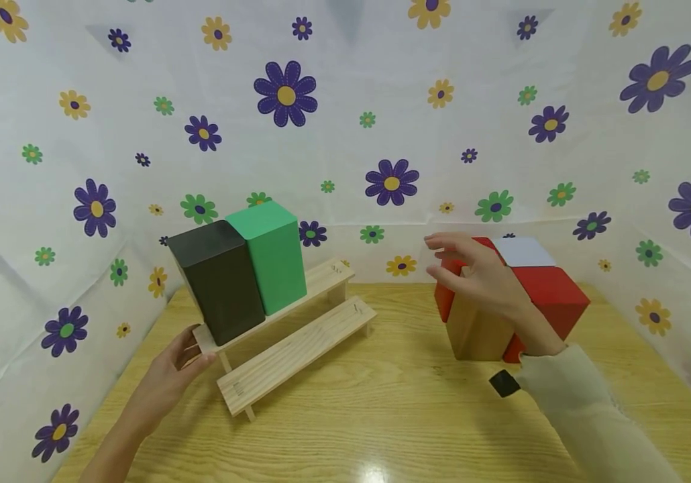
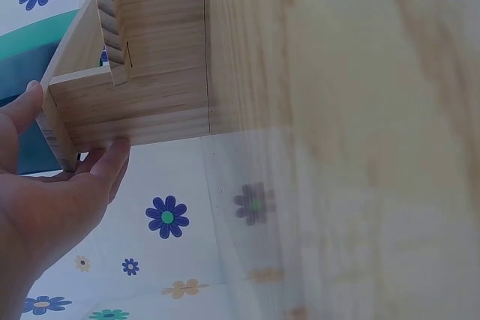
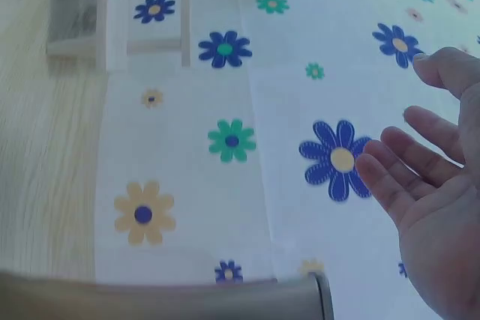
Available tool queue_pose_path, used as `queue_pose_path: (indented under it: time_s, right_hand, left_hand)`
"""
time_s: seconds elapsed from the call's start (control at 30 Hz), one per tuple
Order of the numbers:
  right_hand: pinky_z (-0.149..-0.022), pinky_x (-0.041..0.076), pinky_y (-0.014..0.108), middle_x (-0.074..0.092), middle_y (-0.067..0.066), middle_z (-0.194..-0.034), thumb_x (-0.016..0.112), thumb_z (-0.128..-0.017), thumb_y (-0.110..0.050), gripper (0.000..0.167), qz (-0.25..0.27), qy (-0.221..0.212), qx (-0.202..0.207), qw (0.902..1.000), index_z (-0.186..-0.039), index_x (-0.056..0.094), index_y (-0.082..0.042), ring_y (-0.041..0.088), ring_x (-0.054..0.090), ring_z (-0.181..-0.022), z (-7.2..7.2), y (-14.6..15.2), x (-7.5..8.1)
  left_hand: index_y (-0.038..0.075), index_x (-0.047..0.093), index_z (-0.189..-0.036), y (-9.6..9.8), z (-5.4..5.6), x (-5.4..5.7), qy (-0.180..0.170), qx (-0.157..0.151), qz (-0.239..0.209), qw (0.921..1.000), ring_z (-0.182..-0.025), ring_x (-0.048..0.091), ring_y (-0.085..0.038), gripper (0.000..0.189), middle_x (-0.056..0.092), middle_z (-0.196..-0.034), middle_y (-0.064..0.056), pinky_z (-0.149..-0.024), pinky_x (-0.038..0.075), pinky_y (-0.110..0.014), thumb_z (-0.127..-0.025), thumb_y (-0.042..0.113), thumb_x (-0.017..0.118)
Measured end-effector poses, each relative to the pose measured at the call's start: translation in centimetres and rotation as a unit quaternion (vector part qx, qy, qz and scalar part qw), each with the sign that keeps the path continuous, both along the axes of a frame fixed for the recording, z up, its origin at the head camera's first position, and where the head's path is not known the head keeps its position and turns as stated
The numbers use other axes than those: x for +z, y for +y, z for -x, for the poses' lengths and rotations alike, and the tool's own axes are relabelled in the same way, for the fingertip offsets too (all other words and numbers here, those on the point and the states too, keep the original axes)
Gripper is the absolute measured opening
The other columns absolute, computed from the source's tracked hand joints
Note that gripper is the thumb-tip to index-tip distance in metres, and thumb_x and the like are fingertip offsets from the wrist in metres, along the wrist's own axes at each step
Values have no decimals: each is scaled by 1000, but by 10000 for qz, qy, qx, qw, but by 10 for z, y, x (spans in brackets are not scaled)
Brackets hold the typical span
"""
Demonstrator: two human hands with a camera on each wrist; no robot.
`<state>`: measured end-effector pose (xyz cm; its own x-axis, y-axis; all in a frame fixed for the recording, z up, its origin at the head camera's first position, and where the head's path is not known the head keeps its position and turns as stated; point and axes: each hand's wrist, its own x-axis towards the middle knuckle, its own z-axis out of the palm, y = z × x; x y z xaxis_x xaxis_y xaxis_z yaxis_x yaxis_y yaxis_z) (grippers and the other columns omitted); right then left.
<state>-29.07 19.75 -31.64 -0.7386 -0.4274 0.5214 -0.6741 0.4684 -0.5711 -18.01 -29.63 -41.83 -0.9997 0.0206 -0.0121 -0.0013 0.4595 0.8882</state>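
My left hand [image 1: 167, 379] grips the near left end of a two-step wooden shelf [image 1: 297, 352], at its upper board. In the left wrist view the thumb lies on one side of the shelf [image 2: 142, 103] and the fingers on the other. A black box [image 1: 227, 288] and a green box [image 1: 278, 261] stand side by side on the upper step. The lower step bears nothing. My right hand [image 1: 478, 275], fingers loosely bent and holding nothing, hovers by a group of boxes at right; whether it touches them is unclear. In the right wrist view that hand [image 3: 442, 177] is empty.
The right group has red boxes [image 1: 553, 292], a white-topped box [image 1: 523, 251] and a brownish-gold box [image 1: 481, 335], partly hidden by the right hand. Flowered white cloth [image 1: 345, 134] walls the wooden table [image 1: 382, 409] at the back and sides.
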Motion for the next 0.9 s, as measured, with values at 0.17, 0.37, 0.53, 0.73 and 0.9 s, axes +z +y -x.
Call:
queue_pose_path:
  time_s: [0.17, 0.37, 0.53, 0.73, 0.9]
  right_hand:
    - [-84, 54, 40, 55, 9, -130, 68, -90, -14, 47, -13, -108, 396, 9992, -133, 52, -8, 28, 59, -110, 10, -25, -2]
    - [-88, 52, 41, 55, 10, -130, 66, -92, -21, 48, -33, -563, 622, 9965, -134, 51, -6, 28, 58, -111, 22, -58, -2]
    - [-95, 48, 41, 55, 9, -131, 63, -93, -26, 49, -115, -689, 842, 9940, -136, 50, -7, 26, 57, -112, 34, -82, 3]
    - [-98, 45, 39, 53, 4, -134, 64, -92, -32, 54, -225, -759, 1187, 9898, -139, 48, -10, 19, 54, -114, 47, -109, 12]
    - [-100, 42, 39, 50, 5, -136, 64, -93, -29, 55, -144, -922, 1480, 9846, -141, 45, -9, 20, 51, -118, 54, -127, 22]
  left_hand:
    - [5, 8, -153, 2, 0, 1, 29, -9, -20, 10000, -133, 34, -38, 81, 32, -147, -24, -102, 36, -52, -97, 38, 56]
    - [5, 8, -153, 2, 0, 0, 45, -21, -9, 10000, -134, 33, -39, 80, 28, -150, -24, -103, 35, -54, -97, 38, 55]
    - [5, 8, -153, 1, 1, -2, 84, -5, 93, 9999, -134, 33, -39, 80, 28, -150, -23, -103, 35, -54, -97, 39, 54]
    - [5, 7, -153, 1, -1, -3, 87, 18, 183, 9998, -133, 35, -36, 81, 29, -150, -22, -102, 36, -51, -98, 40, 53]
    - [4, 8, -153, 1, -1, -2, 54, 18, 181, 9998, -133, 34, -37, 81, 29, -150, -22, -102, 36, -53, -97, 41, 54]
